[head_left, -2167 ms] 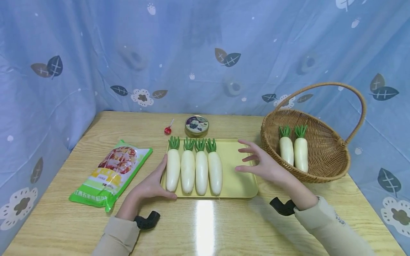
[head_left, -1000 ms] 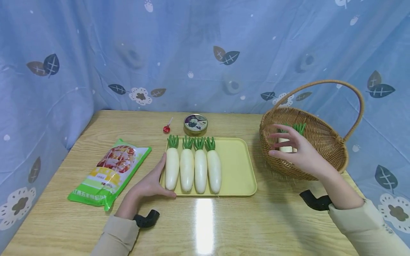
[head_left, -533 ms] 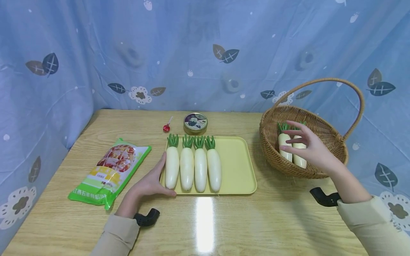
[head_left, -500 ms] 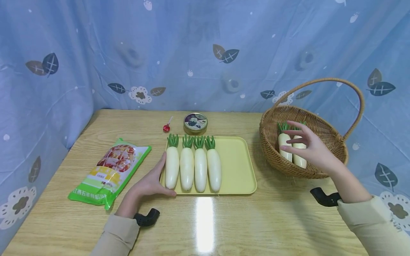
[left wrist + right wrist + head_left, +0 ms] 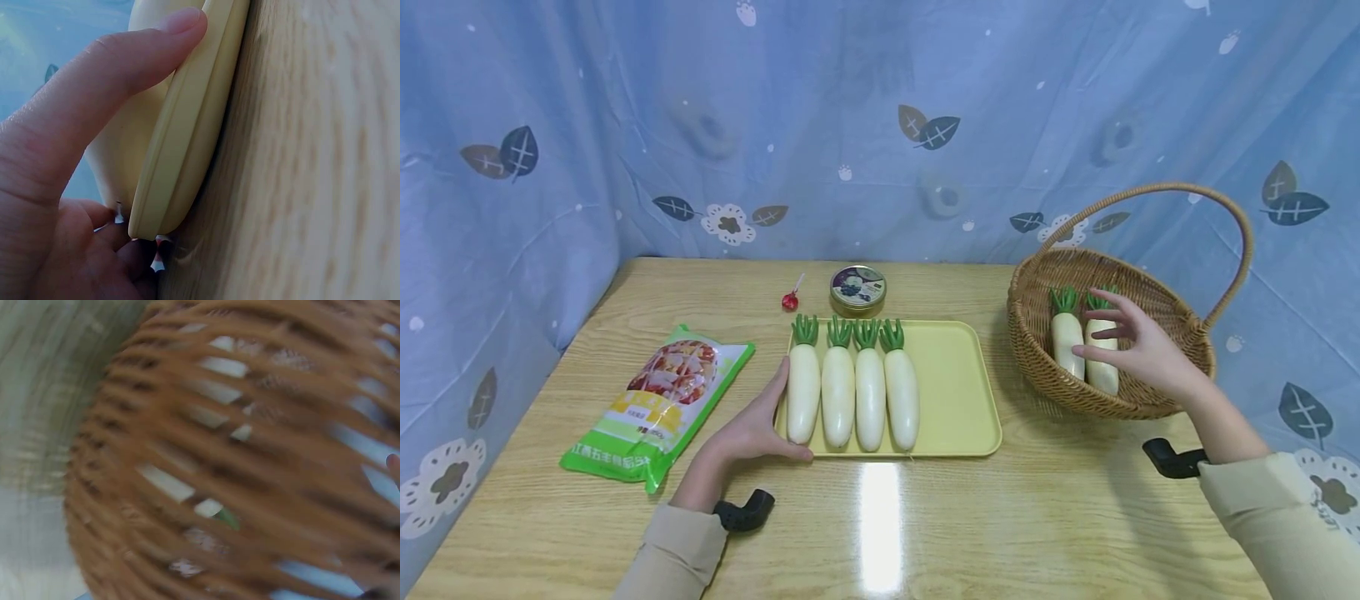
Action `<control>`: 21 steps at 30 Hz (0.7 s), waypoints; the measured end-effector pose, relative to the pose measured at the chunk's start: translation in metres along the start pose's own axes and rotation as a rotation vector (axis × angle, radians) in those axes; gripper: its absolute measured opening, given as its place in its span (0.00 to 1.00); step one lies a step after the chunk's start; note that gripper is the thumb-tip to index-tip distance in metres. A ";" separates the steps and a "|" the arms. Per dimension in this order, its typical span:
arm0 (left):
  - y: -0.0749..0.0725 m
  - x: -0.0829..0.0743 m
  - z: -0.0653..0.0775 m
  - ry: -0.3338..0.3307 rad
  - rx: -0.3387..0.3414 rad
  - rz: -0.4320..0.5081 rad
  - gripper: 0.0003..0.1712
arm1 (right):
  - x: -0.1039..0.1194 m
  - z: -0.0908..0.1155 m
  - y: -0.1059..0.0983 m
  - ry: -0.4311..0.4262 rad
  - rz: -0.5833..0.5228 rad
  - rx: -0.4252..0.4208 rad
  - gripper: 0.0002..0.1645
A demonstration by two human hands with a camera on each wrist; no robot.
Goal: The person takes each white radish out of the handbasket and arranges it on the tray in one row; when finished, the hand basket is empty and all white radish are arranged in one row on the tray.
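Note:
My left hand [image 5: 748, 429] holds the lower left corner of a yellow tray [image 5: 955, 383]. In the left wrist view its thumb presses the tray rim [image 5: 181, 137], with the other fingers bent below. Several white radishes with green tops, such as the leftmost radish [image 5: 803, 392], lie side by side on the tray. Over a wicker basket [image 5: 1157, 333] hovers my right hand [image 5: 1150, 354], fingers spread and bent, nothing held. Two more radishes lie inside: a left radish [image 5: 1066, 343] and a right radish [image 5: 1102, 379], partly behind the hand. The right wrist view shows blurred basket weave [image 5: 250, 456].
A green and white food packet [image 5: 662, 400] lies left of the tray. Behind the tray stand a round tin [image 5: 858, 290] and a red lollipop [image 5: 791, 301]. The basket's tall handle [image 5: 1246, 242] arches over its right side. A blue curtain [image 5: 850, 125] hangs behind the table.
My right hand has moved from above the tray's right side to over the basket, then shifted slightly further right. The left hand, tray and radishes stay where they were.

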State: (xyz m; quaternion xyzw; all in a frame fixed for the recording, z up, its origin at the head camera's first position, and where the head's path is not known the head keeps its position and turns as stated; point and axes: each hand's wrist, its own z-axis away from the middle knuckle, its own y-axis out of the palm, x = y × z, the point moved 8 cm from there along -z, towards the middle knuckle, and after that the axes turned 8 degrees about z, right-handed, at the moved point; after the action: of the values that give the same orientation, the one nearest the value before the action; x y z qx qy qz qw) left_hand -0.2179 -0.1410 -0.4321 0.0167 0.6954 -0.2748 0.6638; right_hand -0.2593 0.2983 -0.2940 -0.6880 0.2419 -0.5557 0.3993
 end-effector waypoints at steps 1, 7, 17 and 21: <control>0.000 0.000 0.000 0.000 0.001 -0.001 0.82 | -0.003 0.000 0.000 0.007 0.005 0.005 0.50; 0.000 -0.002 -0.001 -0.002 0.002 -0.002 0.82 | -0.026 0.001 0.000 0.063 0.012 0.038 0.51; 0.000 -0.001 -0.001 -0.001 0.001 0.007 0.82 | -0.056 -0.001 0.002 0.150 -0.029 0.108 0.52; 0.000 0.001 -0.001 -0.005 -0.002 0.005 0.82 | -0.060 -0.003 0.004 0.175 -0.013 0.126 0.52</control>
State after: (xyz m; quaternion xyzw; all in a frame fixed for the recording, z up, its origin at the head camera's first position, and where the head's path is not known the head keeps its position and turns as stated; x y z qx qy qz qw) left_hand -0.2188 -0.1412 -0.4329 0.0170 0.6941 -0.2723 0.6661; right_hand -0.2775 0.3424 -0.3314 -0.6121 0.2357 -0.6303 0.4154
